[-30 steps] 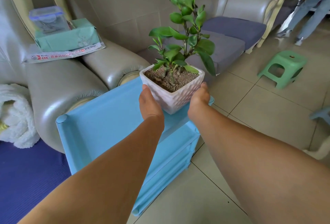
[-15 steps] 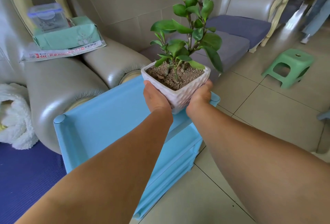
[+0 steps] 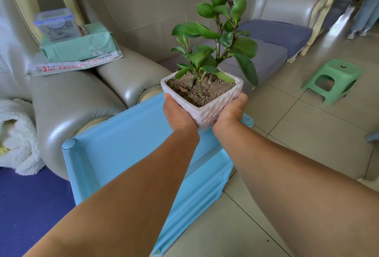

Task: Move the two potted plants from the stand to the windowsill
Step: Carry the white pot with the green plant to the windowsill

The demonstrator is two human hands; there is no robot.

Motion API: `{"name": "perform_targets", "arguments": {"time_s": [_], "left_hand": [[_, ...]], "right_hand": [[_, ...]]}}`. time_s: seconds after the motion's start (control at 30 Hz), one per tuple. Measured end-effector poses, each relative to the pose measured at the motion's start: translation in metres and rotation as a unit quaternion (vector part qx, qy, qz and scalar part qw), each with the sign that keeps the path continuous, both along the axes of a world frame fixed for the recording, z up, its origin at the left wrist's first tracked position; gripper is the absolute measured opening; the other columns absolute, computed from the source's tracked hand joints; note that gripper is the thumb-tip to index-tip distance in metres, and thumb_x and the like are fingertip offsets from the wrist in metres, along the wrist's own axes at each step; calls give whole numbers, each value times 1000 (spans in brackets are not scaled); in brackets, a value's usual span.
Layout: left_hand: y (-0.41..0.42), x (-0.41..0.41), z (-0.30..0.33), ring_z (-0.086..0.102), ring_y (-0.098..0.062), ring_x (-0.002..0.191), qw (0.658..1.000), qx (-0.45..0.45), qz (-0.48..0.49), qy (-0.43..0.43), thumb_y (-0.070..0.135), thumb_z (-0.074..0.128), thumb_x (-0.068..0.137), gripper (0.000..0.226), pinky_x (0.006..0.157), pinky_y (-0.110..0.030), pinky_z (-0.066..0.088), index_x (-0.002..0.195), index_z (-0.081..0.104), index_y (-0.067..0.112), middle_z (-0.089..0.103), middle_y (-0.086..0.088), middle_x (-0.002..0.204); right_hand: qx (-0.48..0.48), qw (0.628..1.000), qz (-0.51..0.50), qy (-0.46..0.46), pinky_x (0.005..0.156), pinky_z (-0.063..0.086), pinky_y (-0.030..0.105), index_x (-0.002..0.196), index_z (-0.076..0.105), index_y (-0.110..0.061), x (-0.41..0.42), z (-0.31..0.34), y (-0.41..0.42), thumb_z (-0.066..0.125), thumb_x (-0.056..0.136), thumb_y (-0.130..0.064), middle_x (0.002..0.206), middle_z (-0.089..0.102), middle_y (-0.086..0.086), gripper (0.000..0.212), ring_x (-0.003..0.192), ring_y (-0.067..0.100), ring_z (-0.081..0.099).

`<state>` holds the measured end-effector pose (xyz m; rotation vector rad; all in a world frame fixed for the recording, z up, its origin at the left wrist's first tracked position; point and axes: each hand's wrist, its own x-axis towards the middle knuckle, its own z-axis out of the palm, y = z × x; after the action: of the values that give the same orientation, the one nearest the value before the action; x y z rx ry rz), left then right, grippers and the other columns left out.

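Both the left hand (image 3: 178, 113) and right hand (image 3: 230, 112) cup the white dimpled square ceramic pot of the leafy green plant (image 3: 202, 98) above the light-blue plastic stand's (image 3: 123, 146) 1 o'clock corner, where a tilt could spill loose soil.

Beige tiled floor (image 3: 307, 133) with dark grout lines, grey leather sofa armrests (image 3: 69, 101) at left, purple-grey seat cushions (image 3: 274, 33) behind, green plastic stool (image 3: 333, 78) at right, blue mat (image 3: 26, 205) at lower left, white fluffy blanket (image 3: 14, 138), soft daylight.
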<state>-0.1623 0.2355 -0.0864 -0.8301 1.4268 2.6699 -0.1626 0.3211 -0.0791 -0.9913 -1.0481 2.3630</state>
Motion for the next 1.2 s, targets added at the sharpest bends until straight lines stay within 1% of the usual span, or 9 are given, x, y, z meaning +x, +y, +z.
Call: {"name": "perform_targets", "arguments": {"time_s": [0.1,0.2,0.4,0.57,0.67,0.8,0.93,1.07,1.2], "left_hand": [[-3,-4,9,67,-25,115,1000,3,-7,19,59,42,93,39,113,-45,48,89,68,30,71,5,101],[-8,-3,23,68,-26,114,1000,-5,-16,22,61,43,90,39,109,-43,51,85,68,30,72,4,98],[-25,0,63,62,-23,98,1000,-9,6,16,61,47,89,34,107,-45,50,77,59,32,66,4,93],[-53,4,106,63,-26,106,999,19,10,24,65,49,82,37,114,-49,47,82,59,30,66,-1,108],[-73,11,135,64,-30,127,999,27,12,39,67,49,81,44,115,-48,46,96,64,28,72,-3,127],[-103,14,170,62,-32,132,997,27,48,55,65,47,84,56,116,-46,45,114,68,22,69,-11,140],[-135,17,201,62,-30,132,994,31,73,72,66,50,83,68,118,-46,44,134,66,23,68,-7,140],[-165,19,230,61,-34,135,991,39,98,87,64,55,66,74,116,-50,46,119,71,16,68,-16,141],[-194,24,252,60,-36,135,983,26,136,122,60,54,78,64,117,-51,45,120,71,15,68,-16,139]], "right_hand": [[6,1000,4,2,63,43,33,75,63,-23,0,8,-3,40,80,-51,86,67,3,36,83,21,60],[13,1000,13,8,72,48,36,80,66,-24,3,19,-8,40,77,-53,97,70,7,39,90,24,63],[12,998,37,45,63,47,32,72,68,-22,7,55,-22,43,76,-54,62,73,-8,41,78,18,66],[21,996,74,49,65,49,31,81,71,-21,6,102,-47,42,80,-52,81,75,0,43,86,22,68],[27,993,102,42,81,54,37,94,72,-19,7,130,-69,44,76,-56,96,75,5,50,93,24,67],[32,990,134,34,95,49,42,103,70,-21,11,166,-101,44,68,-67,103,74,4,64,97,23,67],[22,987,155,47,90,52,37,95,72,-23,14,197,-134,46,62,-74,96,75,1,66,93,21,68],[-9,983,170,69,86,53,37,90,72,-22,12,220,-164,48,63,-73,93,76,1,63,91,21,70],[-10,973,210,91,77,54,31,95,70,-26,9,242,-195,45,66,-75,95,75,-2,63,88,17,69]]}}
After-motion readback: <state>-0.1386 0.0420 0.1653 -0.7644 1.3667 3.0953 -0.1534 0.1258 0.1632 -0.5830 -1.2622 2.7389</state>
